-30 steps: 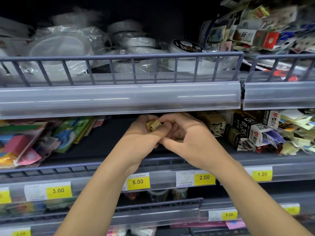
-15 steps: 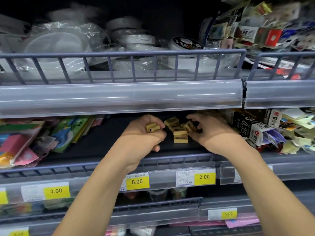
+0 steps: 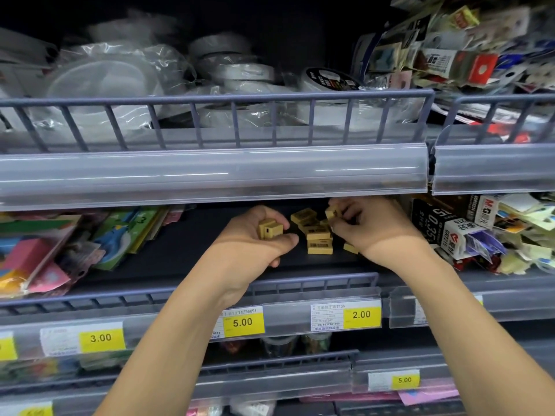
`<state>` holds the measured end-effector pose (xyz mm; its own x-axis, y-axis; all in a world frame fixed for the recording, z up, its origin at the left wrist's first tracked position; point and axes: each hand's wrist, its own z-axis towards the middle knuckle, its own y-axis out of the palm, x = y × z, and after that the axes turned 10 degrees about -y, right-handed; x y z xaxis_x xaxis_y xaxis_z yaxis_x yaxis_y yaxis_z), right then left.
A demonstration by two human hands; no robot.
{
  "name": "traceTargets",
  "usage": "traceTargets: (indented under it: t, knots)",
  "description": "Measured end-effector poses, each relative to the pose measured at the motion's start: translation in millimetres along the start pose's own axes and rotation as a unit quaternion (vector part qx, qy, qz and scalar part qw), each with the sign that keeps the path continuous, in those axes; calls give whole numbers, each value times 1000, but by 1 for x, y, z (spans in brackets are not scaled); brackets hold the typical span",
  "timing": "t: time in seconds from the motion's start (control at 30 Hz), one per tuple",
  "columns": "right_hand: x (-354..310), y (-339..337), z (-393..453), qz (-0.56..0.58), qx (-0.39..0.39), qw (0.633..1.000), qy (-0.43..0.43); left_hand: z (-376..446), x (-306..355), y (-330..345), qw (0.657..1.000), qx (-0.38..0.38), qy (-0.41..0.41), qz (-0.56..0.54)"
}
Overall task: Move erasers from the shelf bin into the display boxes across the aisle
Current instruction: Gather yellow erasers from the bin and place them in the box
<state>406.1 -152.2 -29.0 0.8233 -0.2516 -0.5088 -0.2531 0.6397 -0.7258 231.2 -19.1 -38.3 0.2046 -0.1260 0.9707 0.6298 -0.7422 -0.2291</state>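
Several small tan erasers [image 3: 318, 238] lie in a loose pile on the dark middle shelf [image 3: 168, 256]. My left hand [image 3: 255, 244] reaches into the shelf just left of the pile and grips a couple of erasers [image 3: 269, 230] in its curled fingers. My right hand [image 3: 369, 229] is over the right side of the pile and pinches one eraser [image 3: 332, 212] at its fingertips. Another eraser [image 3: 350, 247] peeks out below the right hand. The display boxes are not in view.
A grey shelf edge [image 3: 210, 172] overhangs the hands from above. Colourful packets [image 3: 45, 250] fill the left of the middle shelf, pen-refill boxes [image 3: 444, 229] and packets the right. A low rail [image 3: 315, 283] with yellow price tags [image 3: 243, 322] runs in front.
One second ago both hands were pressed together over the erasers. They have since parted: the left hand holds more erasers, and the right hand has lifted one eraser off the pile.
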Motion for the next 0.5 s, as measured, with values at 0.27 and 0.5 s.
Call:
traceTargets:
  t: [0.27, 0.5]
  knots:
    - [-50, 9, -12, 315, 6, 948, 35, -3, 1, 2, 999, -13, 14, 34]
    - [-53, 18, -16, 282, -41, 958, -34, -5, 4, 5, 999, -24, 10, 20]
